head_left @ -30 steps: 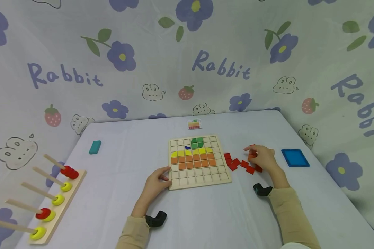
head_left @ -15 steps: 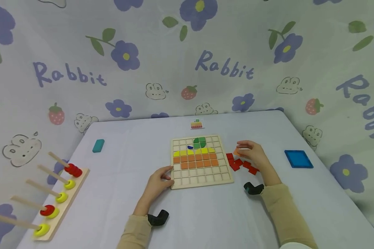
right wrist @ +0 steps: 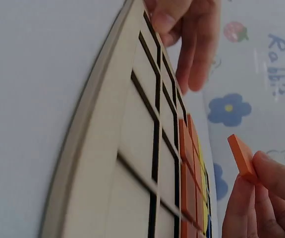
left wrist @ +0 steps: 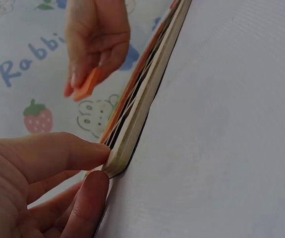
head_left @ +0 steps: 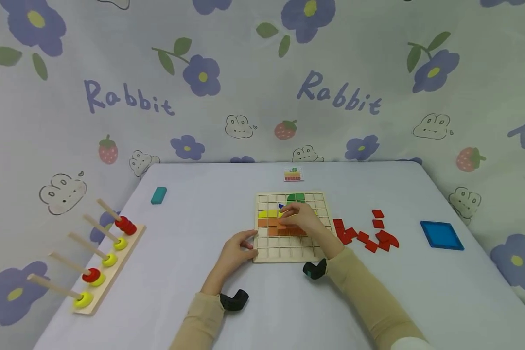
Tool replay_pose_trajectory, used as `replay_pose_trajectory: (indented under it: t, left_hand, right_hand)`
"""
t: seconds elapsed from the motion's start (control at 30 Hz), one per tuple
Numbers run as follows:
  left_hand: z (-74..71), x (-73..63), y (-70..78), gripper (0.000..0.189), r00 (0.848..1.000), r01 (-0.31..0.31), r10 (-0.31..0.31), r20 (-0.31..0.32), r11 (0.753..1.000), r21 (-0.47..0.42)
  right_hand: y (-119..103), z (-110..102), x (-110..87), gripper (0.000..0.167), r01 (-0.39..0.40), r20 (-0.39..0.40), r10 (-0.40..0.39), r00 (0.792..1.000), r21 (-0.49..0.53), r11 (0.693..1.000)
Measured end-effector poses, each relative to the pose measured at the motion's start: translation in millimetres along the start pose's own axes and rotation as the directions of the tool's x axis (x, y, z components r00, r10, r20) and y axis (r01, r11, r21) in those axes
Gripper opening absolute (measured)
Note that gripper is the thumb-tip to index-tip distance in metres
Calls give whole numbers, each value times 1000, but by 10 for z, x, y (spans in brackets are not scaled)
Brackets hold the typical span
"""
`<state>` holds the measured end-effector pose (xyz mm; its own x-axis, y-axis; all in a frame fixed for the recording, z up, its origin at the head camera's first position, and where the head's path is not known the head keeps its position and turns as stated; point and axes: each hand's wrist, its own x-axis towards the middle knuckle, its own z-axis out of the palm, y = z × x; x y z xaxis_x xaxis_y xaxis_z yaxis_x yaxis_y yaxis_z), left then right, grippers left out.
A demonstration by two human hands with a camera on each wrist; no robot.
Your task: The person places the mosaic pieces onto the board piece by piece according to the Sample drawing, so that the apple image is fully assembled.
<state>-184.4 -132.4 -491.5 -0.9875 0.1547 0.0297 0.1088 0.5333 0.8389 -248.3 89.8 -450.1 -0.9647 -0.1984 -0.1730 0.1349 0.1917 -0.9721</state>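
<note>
A square wooden grid board (head_left: 262,253) lies on the table, with orange, yellow and green tiles in its cells and a small blue piece near the green ones. My left hand (head_left: 235,252) holds the board's near left corner, thumb and index finger on its edge in the left wrist view. Over the board, my right hand (head_left: 305,219) pinches an orange square tile (right wrist: 242,157) between thumb and fingers. That tile is held tilted, apart from the board, in the right wrist view. The right hand covers part of the yellow and orange rows from the head camera.
Several loose red tiles (head_left: 378,223) lie right of the board, with a blue tray (head_left: 442,236) farther right. Behind the board is a small pattern card (head_left: 293,174). To the left are a teal block (head_left: 159,195) and a peg stand with red and yellow rings (head_left: 118,267).
My right hand has moved left from among the red tiles to over the board, carrying the orange tile. My left hand stays at the board's corner. The head view has swung slightly right.
</note>
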Motion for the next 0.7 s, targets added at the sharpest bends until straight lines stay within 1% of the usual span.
replay_pose_trajectory:
  t: [0.03, 0.13, 0.23, 0.27, 0.33, 0.4, 0.5, 0.53, 0.6, 0.7]
  left_hand:
    - [6, 4, 4, 52, 1000, 1, -1, 4, 1000, -1]
    - [11, 9, -3, 52, 1000, -3, 3, 8, 1000, 2]
    - [6, 10, -11, 52, 1000, -13, 13, 7, 1000, -4]
    - [5, 10, -10, 52, 1000, -15, 15, 7, 1000, -6]
    - [2, 6, -5, 52, 1000, -20, 20, 6, 1000, -9]
    - [0, 2, -3, 52, 1000, -24, 24, 6, 1000, -8]
    - [-2, -5, -4, 52, 1000, -27, 27, 6, 1000, -12]
    - [-1, -6, -6, 52, 1000, -27, 27, 6, 1000, -14]
    - [0, -9, -2, 52, 1000, -20, 20, 6, 1000, -19]
    - [-2, -14, 1, 52, 1000, -16, 16, 7, 1000, -17]
  right_hand:
    - [-11, 67, 20, 33, 1, 4, -1, 1000, -7, 1000]
    - [-21, 237, 75, 28, -5, 18, 5, 1000, 12, 1000]
    - [-4, 361, 108, 23, 5, 35, -5, 999, -18, 1000]
    - [2, 389, 111, 22, 15, 35, -14, 999, -51, 999]
    - [16, 437, 115, 19, 42, 26, -38, 999, -148, 988]
    - [28, 475, 116, 16, 79, 21, -76, 997, -262, 962]
    - [33, 520, 118, 14, 150, 34, -149, 988, -403, 903]
    - [35, 531, 118, 13, 175, 44, -173, 984, -434, 884]
    - [35, 552, 112, 13, 212, 61, -208, 976, -469, 857]
    - [33, 577, 107, 14, 235, 70, -231, 970, -499, 834]
